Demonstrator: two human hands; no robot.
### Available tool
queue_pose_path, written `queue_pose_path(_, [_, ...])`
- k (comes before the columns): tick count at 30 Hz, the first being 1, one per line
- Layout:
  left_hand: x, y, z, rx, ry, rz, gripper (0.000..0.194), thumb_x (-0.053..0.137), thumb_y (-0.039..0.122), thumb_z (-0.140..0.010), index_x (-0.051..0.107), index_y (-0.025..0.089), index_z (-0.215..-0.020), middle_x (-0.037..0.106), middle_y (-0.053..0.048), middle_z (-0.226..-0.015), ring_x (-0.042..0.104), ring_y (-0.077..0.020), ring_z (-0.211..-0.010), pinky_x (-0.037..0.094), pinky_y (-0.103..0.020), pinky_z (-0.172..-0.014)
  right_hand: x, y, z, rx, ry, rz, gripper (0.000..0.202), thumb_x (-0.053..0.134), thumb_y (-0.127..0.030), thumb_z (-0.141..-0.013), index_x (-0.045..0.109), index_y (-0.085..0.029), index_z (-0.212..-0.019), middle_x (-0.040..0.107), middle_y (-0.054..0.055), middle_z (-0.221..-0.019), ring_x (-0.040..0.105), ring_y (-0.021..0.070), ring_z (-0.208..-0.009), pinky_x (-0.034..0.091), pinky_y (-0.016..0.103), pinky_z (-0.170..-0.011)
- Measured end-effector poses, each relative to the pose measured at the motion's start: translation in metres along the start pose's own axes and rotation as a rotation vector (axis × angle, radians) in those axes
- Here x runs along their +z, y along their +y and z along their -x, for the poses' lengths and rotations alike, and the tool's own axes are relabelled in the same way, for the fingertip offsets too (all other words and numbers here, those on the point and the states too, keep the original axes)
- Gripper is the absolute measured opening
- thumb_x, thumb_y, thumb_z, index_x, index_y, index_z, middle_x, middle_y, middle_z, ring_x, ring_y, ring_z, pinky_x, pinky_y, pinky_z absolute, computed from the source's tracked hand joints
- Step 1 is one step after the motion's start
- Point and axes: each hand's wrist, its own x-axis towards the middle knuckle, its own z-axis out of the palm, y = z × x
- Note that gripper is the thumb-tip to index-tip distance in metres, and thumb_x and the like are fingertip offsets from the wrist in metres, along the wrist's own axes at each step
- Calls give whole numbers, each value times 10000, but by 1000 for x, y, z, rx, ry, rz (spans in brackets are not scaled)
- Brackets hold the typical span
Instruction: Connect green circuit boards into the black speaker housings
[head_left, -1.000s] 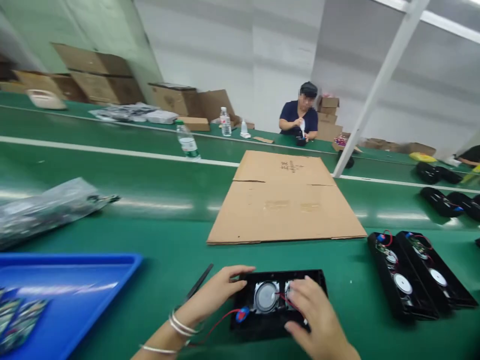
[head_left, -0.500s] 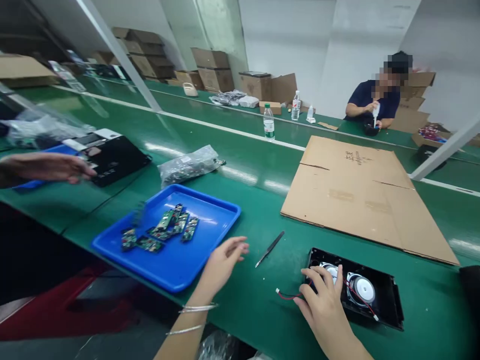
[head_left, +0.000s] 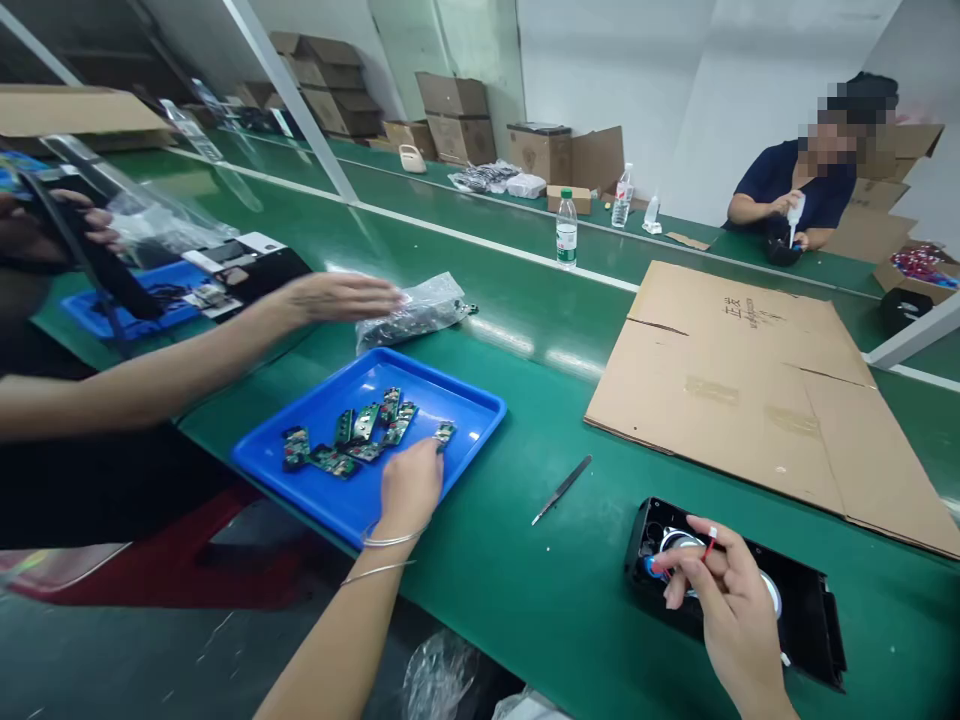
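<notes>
My left hand (head_left: pixel 412 485) is closed on a small green circuit board (head_left: pixel 445 433) at the right side of the blue tray (head_left: pixel 469 402). Several more circuit boards (head_left: pixel 366 422) lie loose in that tray. Over the black speaker housing (head_left: pixel 806 620), my right hand (head_left: pixel 731 605) pinches a red speaker wire with a white plug (head_left: pixel 712 537) at its end. Two round speakers sit inside the housing, both partly covered by that hand. A small blue part (head_left: pixel 654 566) shows at the housing's left end. Metal tweezers (head_left: pixel 562 490) lie between tray and housing.
A flattened cardboard sheet (head_left: pixel 742 370) covers the bench beyond the housing. At left, a co-worker's arm (head_left: pixel 225 350) reaches over the bench near a plastic bag of parts (head_left: pixel 416 312). A water bottle (head_left: pixel 566 230) stands farther back. Another person (head_left: pixel 787 190) works across the bench.
My left hand has moved from beside the tray into it and taken a circuit board. My right hand has lifted the wire's plug. The co-worker's arm now reaches further right.
</notes>
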Motion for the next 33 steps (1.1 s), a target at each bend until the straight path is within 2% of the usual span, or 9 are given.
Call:
queue_pose_path(2, [2,5,8,-9,-28,62,197,490,159,-700,648,151,-817,678,-180,-977,546,-387,-1069,341,-537,-956,2,0,-2,-17,18,12,251,475,-378,-887,560,-202,-1045,689,17,-718,550,104,-436,563,294,-567])
queue_pose_path(5, [3,20,28,16,-102,214,318,528,278,-713,614,150,-992,687,-135,-1013,614,-302,-1001,454,-419,-898,2,0,-3,-128,-103,121,266,438,-375,-900,577,-202,-1047,692,28,-726,529,102,-435,537,270,-529])
queue_pose_path(9, [8,48,68,64,-347,568,556,625,377,-659,540,128,-1148,676,-120,-1059,622,-255,-996,510,-360,-851,3,0,0,-164,-134,138,184,390,-309,-925,523,-206,-1001,694,33,-768,477,81,-397,465,224,-423])
queue_pose_path(12, [12,69,97,118,-526,729,498,653,331,-661,588,165,-1126,658,-104,-1067,613,-251,-984,504,-363,-862,5,-6,1,-255,-151,204,146,424,-260,-909,556,-207,-873,675,16,-720,508,86,-431,451,215,-432])
queue_pose_path(16, [16,92,121,280,-551,589,319,602,283,-718,667,244,-1028,634,-62,-985,613,-231,-908,518,-321,-797,7,-16,0,-341,-100,345,147,477,-234,-874,615,-208,-829,631,13,-676,577,130,-580,479,244,-531])
queue_pose_path(21, [19,106,129,229,-620,640,204,588,314,-722,690,231,-879,627,-65,-938,633,-196,-664,539,-270,-517,12,-17,0,-379,3,362,149,471,-182,-871,611,-202,-824,629,41,-797,593,144,-723,495,253,-610])
queue_pose_path(28, [20,110,130,133,-686,648,174,588,317,-731,632,213,-863,663,-18,-713,593,-153,-492,508,-264,-483,14,-12,-1,-386,19,364,161,464,-172,-869,620,-207,-849,653,53,-842,619,163,-787,517,279,-660])
queue_pose_path(30, [21,110,130,151,-718,619,209,572,325,-748,623,213,-918,658,-12,-675,592,-159,-514,499,-262,-489,14,-11,-1,-376,18,359,160,468,-181,-868,624,-210,-851,667,51,-858,627,171,-816,523,290,-688])
queue_pose_path(33, [26,109,129,235,-675,590,207,636,304,-692,625,230,-884,662,-28,-838,620,-194,-738,510,-266,-604,13,-10,-1,-326,20,319,146,488,-196,-861,633,-210,-874,677,39,-815,636,164,-762,528,290,-675])
